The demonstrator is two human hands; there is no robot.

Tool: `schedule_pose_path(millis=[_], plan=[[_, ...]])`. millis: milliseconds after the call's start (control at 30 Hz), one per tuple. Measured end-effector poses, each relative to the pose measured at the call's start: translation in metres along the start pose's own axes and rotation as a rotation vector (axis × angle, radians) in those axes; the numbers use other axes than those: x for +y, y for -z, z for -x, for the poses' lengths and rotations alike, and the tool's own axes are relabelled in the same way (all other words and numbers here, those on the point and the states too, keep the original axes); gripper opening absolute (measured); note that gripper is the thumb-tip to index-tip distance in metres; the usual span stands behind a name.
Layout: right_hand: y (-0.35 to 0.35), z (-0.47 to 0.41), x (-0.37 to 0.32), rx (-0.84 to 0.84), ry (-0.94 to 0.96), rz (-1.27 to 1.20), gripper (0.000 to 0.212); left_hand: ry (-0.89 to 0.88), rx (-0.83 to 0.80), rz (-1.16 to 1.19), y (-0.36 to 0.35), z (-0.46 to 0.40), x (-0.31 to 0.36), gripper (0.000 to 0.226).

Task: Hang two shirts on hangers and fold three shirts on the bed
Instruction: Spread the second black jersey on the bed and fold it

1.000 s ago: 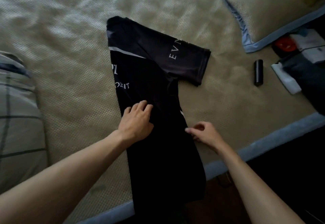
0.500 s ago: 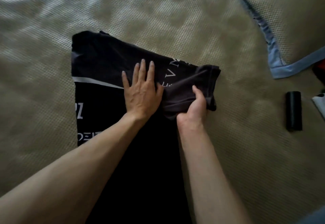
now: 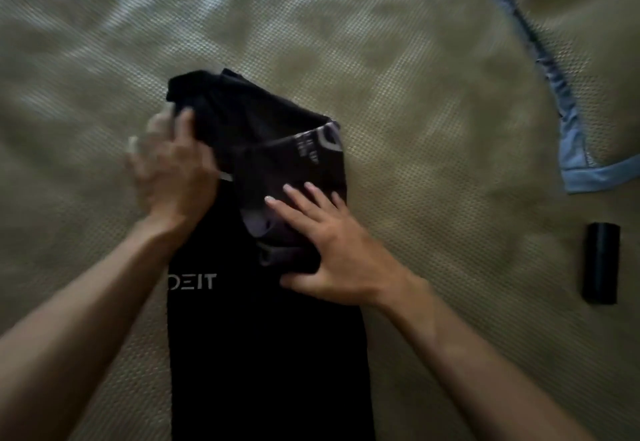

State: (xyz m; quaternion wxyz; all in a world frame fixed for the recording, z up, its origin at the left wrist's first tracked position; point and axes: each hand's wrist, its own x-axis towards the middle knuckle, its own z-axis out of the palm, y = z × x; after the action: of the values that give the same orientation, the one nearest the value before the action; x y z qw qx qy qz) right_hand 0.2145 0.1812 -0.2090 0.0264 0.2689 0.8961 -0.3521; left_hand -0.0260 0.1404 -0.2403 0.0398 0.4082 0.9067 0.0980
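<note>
One black shirt (image 3: 263, 354) lies on the bed (image 3: 398, 101), folded into a long narrow strip that runs from beneath both hands down toward the person and out of view at the lower edge. Pale lettering shows on its left part, just below the left wrist. The right hand (image 3: 332, 250) lies flat on the shirt's folded-in sleeve, fingers straight and slightly spread, pressing the cloth down; more pale print shows on the cloth just beyond its fingertips. The left hand (image 3: 173, 170) is at the shirt's upper left edge, blurred by motion; its thumb lies on top of the bunched dark cloth at the shoulder and its fingers seem to be behind or under that cloth, so it looks like a grip on the shirt's upper corner, though the blur keeps the fingers from being clearly read. That corner is raised and crumpled above the left hand, not lying flat.

Around the shirt the bed is covered with a tan, finely textured spread. Well to the right of the right hand a small black cylinder (image 3: 601, 267) lies on the spread, apart from the shirt. Farther beyond it, up and right of the right hand, is a tan cover with a blue border (image 3: 568, 142).
</note>
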Motion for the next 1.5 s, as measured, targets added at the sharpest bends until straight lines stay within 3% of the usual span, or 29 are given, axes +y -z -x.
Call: schedule_pose_path(millis=[33,67,167,200,300,433,500,667,767,900,1000,1067,1133,1200,1233,1300,1400,1500], plan=[[0.006,0.004,0.002,-0.087,-0.046,-0.078,0.106,0.084,-0.011,0.006,0.005,-0.007,-0.024,0.054],[0.016,0.008,0.001,-0.045,-0.111,-0.21,0.104,0.155,-0.041,0.033,0.01,-0.01,-0.042,0.051],[0.034,0.005,0.021,0.415,-0.427,-0.466,0.055,0.252,-0.145,0.377,0.01,-0.014,-0.064,0.048],[0.036,-0.004,0.03,0.479,-0.546,-0.53,0.044,0.278,-0.167,0.511,0.009,-0.019,-0.061,0.048],[0.033,-0.039,0.047,0.313,-0.753,-0.94,0.031,0.374,-0.234,0.831,0.007,-0.043,-0.037,0.045],[0.035,-0.08,0.041,0.182,-0.737,-1.124,0.025,0.451,-0.469,1.124,0.015,-0.077,-0.014,0.005],[0.042,-0.099,0.036,0.245,-0.718,-1.058,0.027,0.389,-0.488,1.145,0.027,-0.094,-0.012,0.012],[0.106,-0.132,0.014,0.433,-0.532,-1.064,0.033,0.223,-0.335,1.372,0.104,-0.116,-0.008,0.022],[0.145,-0.116,-0.014,0.437,-0.371,-0.984,0.033,0.006,-0.331,1.311,0.159,-0.096,-0.01,0.025],[0.152,-0.048,-0.051,0.386,-0.191,-0.761,0.02,-0.317,-0.304,1.005,0.199,-0.017,-0.032,0.031],[0.121,0.026,-0.061,0.275,-0.097,-0.56,0.017,-0.736,-0.4,0.766,0.198,0.063,-0.058,0.005],[0.088,0.074,-0.061,0.116,-0.111,-0.37,0.03,-0.987,-0.443,0.498,0.182,0.117,-0.078,0.016],[0.053,0.116,-0.051,-0.241,-0.136,-0.108,0.048,-1.124,-0.656,0.267,0.157,0.176,-0.098,0.014],[0.024,0.149,-0.049,-0.528,-0.164,0.097,0.056,-1.124,-0.913,0.106,0.138,0.227,-0.113,0.024],[0.016,0.157,-0.052,-0.561,-0.175,0.127,0.054,-1.098,-0.987,0.077,0.13,0.242,-0.119,0.027],[0.011,0.153,-0.058,-0.454,-0.163,0.125,0.045,-0.963,-0.949,0.159,0.122,0.238,-0.121,0.024],[0.006,0.114,-0.054,-0.078,-0.178,0.128,0.039,-0.675,-0.668,0.33,0.11,0.187,-0.108,0.029],[0.001,0.047,-0.045,0.094,-0.264,0.188,0.061,-0.512,-0.538,0.108,0.078,0.116,-0.087,0.065]])
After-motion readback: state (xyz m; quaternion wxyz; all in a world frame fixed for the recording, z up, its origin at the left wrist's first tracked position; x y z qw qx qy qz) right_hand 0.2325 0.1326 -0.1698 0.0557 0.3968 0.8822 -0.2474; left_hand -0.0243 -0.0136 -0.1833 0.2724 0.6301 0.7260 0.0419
